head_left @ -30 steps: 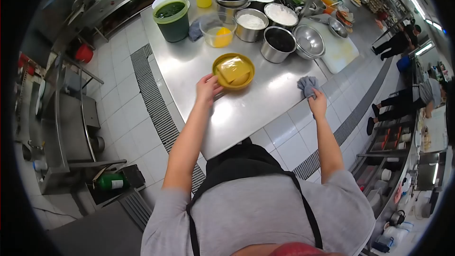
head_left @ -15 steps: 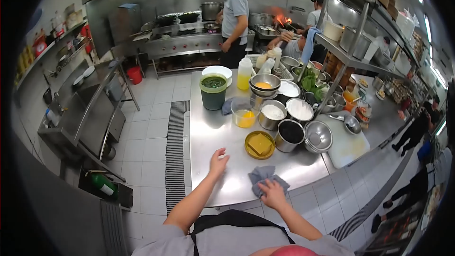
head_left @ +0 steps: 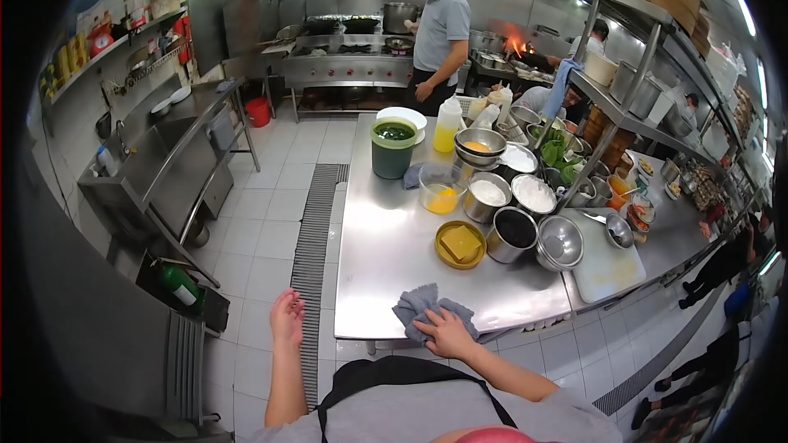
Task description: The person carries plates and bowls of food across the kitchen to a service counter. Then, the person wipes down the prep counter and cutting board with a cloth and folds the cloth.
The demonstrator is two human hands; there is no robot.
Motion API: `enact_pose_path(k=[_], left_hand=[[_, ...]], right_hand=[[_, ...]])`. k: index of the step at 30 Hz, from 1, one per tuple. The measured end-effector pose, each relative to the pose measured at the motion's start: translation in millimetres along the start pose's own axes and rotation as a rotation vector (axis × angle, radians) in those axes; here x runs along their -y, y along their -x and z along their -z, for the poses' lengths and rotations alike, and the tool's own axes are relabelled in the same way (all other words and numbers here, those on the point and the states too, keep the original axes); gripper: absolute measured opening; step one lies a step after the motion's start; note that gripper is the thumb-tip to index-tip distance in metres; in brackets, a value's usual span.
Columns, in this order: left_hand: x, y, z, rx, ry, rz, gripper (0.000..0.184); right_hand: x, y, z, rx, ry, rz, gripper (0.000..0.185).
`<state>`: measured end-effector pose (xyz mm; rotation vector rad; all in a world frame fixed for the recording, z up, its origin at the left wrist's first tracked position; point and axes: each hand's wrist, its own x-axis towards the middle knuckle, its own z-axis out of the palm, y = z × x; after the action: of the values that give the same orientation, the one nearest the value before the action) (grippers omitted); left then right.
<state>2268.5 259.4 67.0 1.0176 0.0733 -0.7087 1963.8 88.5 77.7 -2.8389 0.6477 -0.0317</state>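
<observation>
Hanging to the left of the yellow dish [head_left: 443, 257] and nearer the person, the left hand [head_left: 287, 318] is in the air past the bench [head_left: 369, 238], fingers loosely parted and slightly curled, with nothing in them. Farther back than the dish and to its left stands a green tub [head_left: 392, 156], probably set deep so the front stays reachable. In front of the dish and a little left, a grey cloth [head_left: 416, 305] lies bunched on the steel. The right hand [head_left: 447, 334] rests over it with fingers spread, a hold that seems suited to pressing down rather than lifting. Just right of the dish, a steel pot [head_left: 510, 251] of dark contents, then steel bowls [head_left: 561, 244] and a white board [head_left: 611, 275], sit close together, likely grouped for easy reach.

As for edges, the bench ends well left of the dish, with floor beyond it, and the widest open steel lies on that side. The cloth reaches about the front edge; whether it overhangs cannot be told. Rightward, the pot leaves the dish almost no room, though 1 strip of steel runs in front of both.
</observation>
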Motion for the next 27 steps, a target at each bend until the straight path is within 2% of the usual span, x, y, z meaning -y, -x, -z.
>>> enact_pose_path(k=[5,9,12,17,21,27], left_hand=[[-3.1,2.5,-34.7,0.144,0.019,0.054,0.026],[-25.1,-10.1,-25.9,0.227,-0.03,0.06,0.026],[-45.0,-38.5,10.8,0.266,-0.027,0.083,0.027],[-109.1,-69.7,65.2,0.159,-0.066,0.111,0.027],[-152.1,-109.3,109.1,0.128,-0.153,0.105,0.035],[-187.3,-149.2,128.9,0.104,-0.163,0.105,0.034]], right_hand=[[21.1,-42.9,-7.9,0.121,-0.042,0.009,0.052],[40.2,-97.0,-4.5,0.195,-0.113,-0.147,0.05],[41.8,-144.6,-13.6,0.113,-0.137,-0.308,0.052],[46.1,-198.1,-19.7,0.036,-0.17,-0.555,0.054],[65.2,-196.9,-12.4,0.0,-0.144,-0.648,0.055],[90.8,-186.7,-22.9,-0.027,-0.057,-0.722,0.058]])
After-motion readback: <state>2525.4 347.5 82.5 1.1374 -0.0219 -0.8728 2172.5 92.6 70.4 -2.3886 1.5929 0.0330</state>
